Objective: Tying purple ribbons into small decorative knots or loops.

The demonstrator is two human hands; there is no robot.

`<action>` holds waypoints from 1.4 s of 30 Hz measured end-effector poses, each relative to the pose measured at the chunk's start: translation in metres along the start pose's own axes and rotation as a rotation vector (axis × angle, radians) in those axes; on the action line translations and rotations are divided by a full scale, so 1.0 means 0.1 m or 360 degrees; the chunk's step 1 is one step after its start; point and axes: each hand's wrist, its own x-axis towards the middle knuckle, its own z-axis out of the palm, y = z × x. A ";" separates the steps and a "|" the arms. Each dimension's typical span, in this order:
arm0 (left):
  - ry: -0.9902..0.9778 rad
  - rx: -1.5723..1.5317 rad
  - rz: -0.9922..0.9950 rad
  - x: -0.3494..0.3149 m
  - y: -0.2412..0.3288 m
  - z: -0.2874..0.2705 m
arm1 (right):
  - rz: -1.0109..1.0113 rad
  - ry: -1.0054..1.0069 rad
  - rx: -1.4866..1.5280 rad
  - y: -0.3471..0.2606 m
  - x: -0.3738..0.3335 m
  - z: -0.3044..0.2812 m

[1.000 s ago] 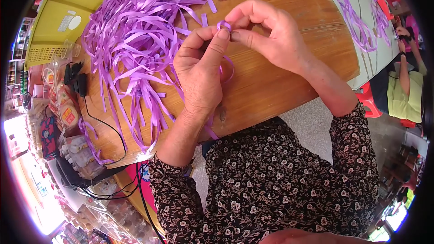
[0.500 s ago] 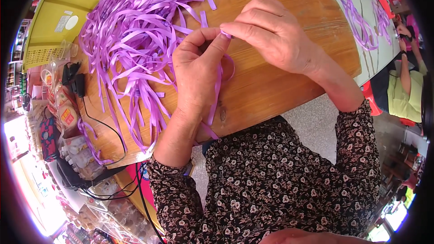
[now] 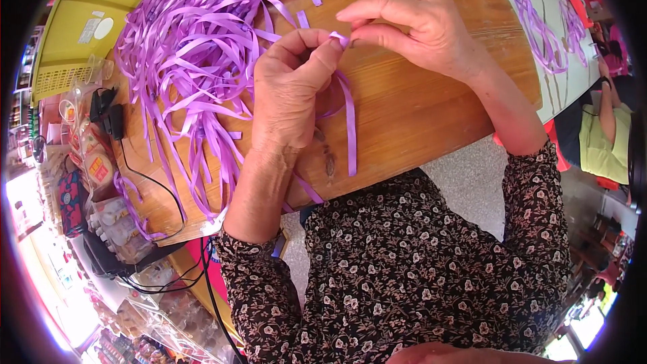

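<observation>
My left hand [image 3: 290, 84] is closed, pinching a folded purple ribbon [image 3: 340, 40] between thumb and forefinger above the wooden table. One ribbon tail [image 3: 351, 135] hangs down to the right of that hand, and another strip end shows below my left wrist. My right hand [image 3: 418, 23] hovers just right of the pinched fold, thumb and forefinger brought together; whatever lies between those fingertips is too small to make out. A large heap of purple ribbons [image 3: 195, 61] spreads over the table to the left of my hands.
A yellow perforated basket [image 3: 81, 20] stands tilted at the far left. A black cable [image 3: 151, 178] runs along the table's left side, near plastic-wrapped goods. More purple loops [image 3: 532, 23] lie on a white marbled table [image 3: 549, 87] at right, with another person [image 3: 606, 121] beside it.
My right hand has drawn slightly away from the ribbon fold, and its thumb now shows. The fold is more exposed in my left hand, and a ribbon tail has swung down to the right.
</observation>
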 end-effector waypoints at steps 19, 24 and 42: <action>-0.0166 -0.0470 0.0277 -0.09 -0.05 0.06 | 0.1501 -0.0080 0.2021 -0.12 -0.02 0.10; -0.0095 -0.0539 0.0230 -0.07 -0.05 0.07 | 0.1200 -0.0047 0.1668 -0.17 -0.01 0.10; -0.0128 -0.0397 0.0222 -0.08 -0.03 0.06 | 0.0533 0.0132 0.0779 -0.22 0.02 0.07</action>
